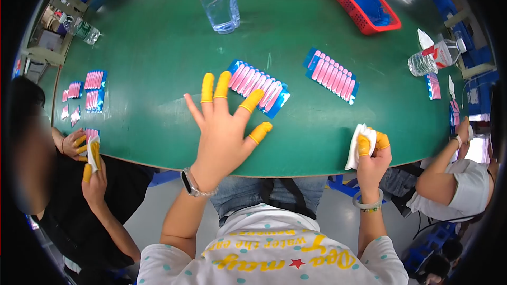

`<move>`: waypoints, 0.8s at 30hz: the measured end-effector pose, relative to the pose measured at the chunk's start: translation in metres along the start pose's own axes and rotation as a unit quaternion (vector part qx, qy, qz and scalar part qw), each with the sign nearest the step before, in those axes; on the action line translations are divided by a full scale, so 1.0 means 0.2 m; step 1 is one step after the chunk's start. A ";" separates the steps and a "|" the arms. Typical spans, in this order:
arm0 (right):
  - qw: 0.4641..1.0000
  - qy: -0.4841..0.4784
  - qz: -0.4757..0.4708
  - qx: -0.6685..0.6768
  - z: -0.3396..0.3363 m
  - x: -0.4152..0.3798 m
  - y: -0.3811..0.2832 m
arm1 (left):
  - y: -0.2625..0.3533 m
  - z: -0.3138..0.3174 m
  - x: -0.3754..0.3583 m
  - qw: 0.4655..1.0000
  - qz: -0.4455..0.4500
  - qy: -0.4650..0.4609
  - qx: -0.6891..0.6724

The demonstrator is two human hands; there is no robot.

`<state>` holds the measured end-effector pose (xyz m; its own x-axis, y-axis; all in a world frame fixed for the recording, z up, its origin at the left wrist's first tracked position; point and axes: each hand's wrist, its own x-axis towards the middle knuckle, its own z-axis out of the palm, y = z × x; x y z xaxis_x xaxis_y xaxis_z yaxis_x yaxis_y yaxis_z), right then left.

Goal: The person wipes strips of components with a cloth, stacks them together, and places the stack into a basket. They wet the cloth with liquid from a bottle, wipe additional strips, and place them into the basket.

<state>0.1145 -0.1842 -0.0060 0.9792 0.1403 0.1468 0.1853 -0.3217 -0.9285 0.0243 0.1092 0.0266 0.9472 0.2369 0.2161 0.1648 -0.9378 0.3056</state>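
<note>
My left hand [222,126], with yellow finger cots on the thumb and several fingers, is spread open over the green table. Its index fingertip overlaps the lower edge of a row of slim pink rounded pieces [256,83] on a blue backing, and the thumb points just below them. At the table's near edge, my right hand [374,155] pinches a folded white cloth [355,148] between finger-cotted fingers. Further right on the tabletop lies a second blue-backed row of pink pieces [332,76].
A clear water container [224,10] stands at the back, near a red basket [364,26] holding something blue. Bottles lie at left [82,29] and right [428,60]. Pink-and-blue sets [95,80] lie near a person [95,179] wiping with cloth; another person [449,184] sits at right.
</note>
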 end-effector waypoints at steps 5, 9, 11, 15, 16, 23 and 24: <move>0.994 0.082 -0.015 0.075 0.02 -0.01 0.03 | 0.23 0.10 0.14 0.990 0.138 -0.008 0.015; 0.994 0.082 -0.044 0.053 0.00 -0.03 0.04 | 0.36 0.22 0.30 0.981 0.188 0.010 0.044; 0.993 0.086 -0.045 0.063 -0.01 -0.03 0.05 | 0.40 0.23 0.32 0.976 0.202 -0.003 0.082; 0.995 0.054 -0.018 0.081 -0.03 0.00 0.02 | 0.40 0.16 0.13 0.972 0.217 -0.069 0.053; 0.996 0.019 0.012 0.083 -0.03 0.03 -0.01 | 0.39 0.12 0.08 0.971 0.221 -0.073 0.055; 0.964 -0.136 -0.174 -0.147 0.05 0.26 -0.20 | 0.38 0.08 -0.15 0.968 0.173 -0.172 -0.064; 0.944 -0.170 -0.227 -0.172 0.09 0.29 -0.23 | 0.38 0.09 -0.16 0.968 0.170 -0.171 -0.066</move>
<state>0.1612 -0.1437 0.0392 0.7206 0.6097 0.3302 0.6517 -0.4328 -0.6229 0.0121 0.0251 0.0265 0.9799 -0.1989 0.0132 -0.1881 -0.9008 0.3914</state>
